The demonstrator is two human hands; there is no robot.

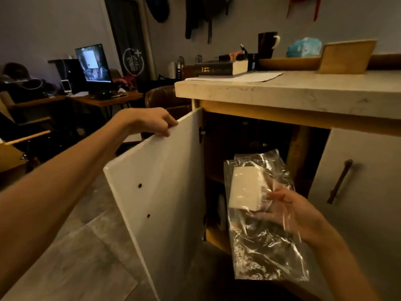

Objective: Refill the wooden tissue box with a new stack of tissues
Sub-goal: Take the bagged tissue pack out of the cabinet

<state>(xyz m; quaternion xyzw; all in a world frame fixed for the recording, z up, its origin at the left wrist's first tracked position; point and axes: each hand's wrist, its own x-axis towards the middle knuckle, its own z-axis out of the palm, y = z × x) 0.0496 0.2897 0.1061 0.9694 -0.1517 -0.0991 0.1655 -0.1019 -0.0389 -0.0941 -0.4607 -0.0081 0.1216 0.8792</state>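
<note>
- The counter (303,92) fills the right side, a pale stone-look top over a cabinet whose inside is dark.
- The cabinet door (165,192), white and hinged at its far edge, stands swung open toward the left, with two small dark holes in its face.
- A second door (358,192) on the right is closed and carries a dark bar handle (339,181).
- The plastic bag (264,224), clear and crinkled, hangs in front of the open cabinet, mostly limp below the grip.
- The wooden tissue box (347,56) sits on the far right of the counter top, well apart from the bag, next to a shallow wooden tray (286,63).
- A thick dark book (219,67) lies left of the tray, with a black mug (267,44) behind it.
- The right hand (293,211) is closed on the bag from the right, fingers pressing through the film.
- The left hand (152,120) is clenched over the top edge of the open door.
- The stack of tissues (245,187), white and rectangular, rests inside the upper part of the bag, just beside the right fingertips.
</note>
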